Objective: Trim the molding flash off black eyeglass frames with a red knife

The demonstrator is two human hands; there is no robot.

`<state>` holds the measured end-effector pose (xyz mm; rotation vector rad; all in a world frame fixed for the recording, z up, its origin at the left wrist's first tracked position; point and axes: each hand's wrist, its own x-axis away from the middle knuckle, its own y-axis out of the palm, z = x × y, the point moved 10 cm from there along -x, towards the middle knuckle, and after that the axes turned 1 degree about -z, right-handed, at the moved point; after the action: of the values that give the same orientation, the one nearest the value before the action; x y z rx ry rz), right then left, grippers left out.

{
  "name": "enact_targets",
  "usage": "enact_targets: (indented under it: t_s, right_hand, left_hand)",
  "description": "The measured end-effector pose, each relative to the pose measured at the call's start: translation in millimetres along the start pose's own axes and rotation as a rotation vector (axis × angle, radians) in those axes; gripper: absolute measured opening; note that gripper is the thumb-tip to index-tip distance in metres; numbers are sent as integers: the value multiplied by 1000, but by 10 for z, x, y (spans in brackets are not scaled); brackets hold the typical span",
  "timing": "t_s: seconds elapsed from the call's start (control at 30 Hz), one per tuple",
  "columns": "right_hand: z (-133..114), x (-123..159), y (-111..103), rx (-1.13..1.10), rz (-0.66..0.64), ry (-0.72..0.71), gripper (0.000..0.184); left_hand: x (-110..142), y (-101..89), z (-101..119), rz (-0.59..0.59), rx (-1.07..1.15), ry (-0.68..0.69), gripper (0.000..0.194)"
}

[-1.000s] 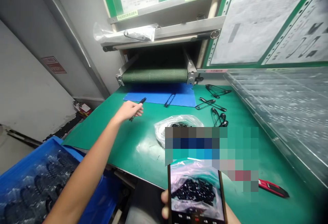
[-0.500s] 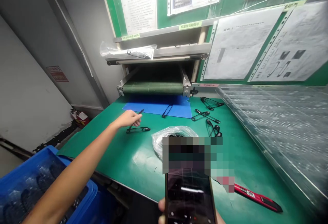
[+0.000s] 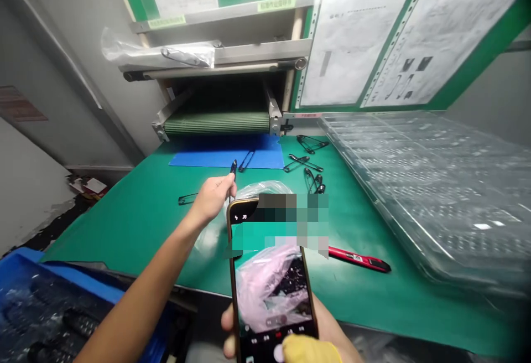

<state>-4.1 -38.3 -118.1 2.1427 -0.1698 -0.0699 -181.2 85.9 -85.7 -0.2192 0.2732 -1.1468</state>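
My left hand (image 3: 212, 200) reaches over the green mat, shut on a thin black safety pin (image 3: 233, 170) whose tip sticks up past my fingers. My right hand (image 3: 269, 324) grips a smartphone (image 3: 269, 280) upright near the mat's front edge, with a yellow covering (image 3: 311, 349) at the bottom of the view. The phone screen shows a clear plastic bag (image 3: 265, 188), which the phone mostly hides. Black safety pins lie on the mat, one (image 3: 187, 199) left of my left hand and others (image 3: 311, 164) farther right.
A blue sheet (image 3: 226, 155) lies before a green conveyor belt (image 3: 216, 123). A red utility knife (image 3: 359, 259) rests on the mat. A clear plastic tray stack (image 3: 423, 186) stands at right, and a blue crate (image 3: 50, 291) sits at lower left.
The view has swung right, shifting everything left. The phone has risen and now covers the bag. Its screen went from dark to showing the bag. My left hand keeps hold of the pin.
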Motion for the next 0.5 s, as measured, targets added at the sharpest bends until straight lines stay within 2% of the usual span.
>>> enact_targets:
  t_s: [0.1, 0.13, 0.17, 0.27, 0.3, 0.4, 0.5]
  right_hand:
    - [-98, 54, -76, 13, 6, -116, 88]
    - [-113, 67, -89, 10, 8, -127, 93]
    - [-127, 74, -89, 20, 5, -130, 92]
    - [-166, 65, -75, 129, 21, -130, 68]
    - [-179, 56, -76, 168, 38, -138, 64]
    - [-171, 34, -71, 224, 66, -138, 68]
    - [-159, 50, -23, 264, 42, -119, 70]
  left_hand:
    - [64, 145, -29, -41, 33, -8, 39]
    - [83, 191, -24, -59, 55, -17, 38]
    - [99, 242, -14, -85, 78, -30, 38]
    - [115, 401, 71, -175, 132, -72, 42]
    - [105, 435, 120, -190, 146, -76, 43]
    - [37, 477, 305, -180, 175, -54, 42]
    - [-27, 494, 493, -154, 182, 1, 40]
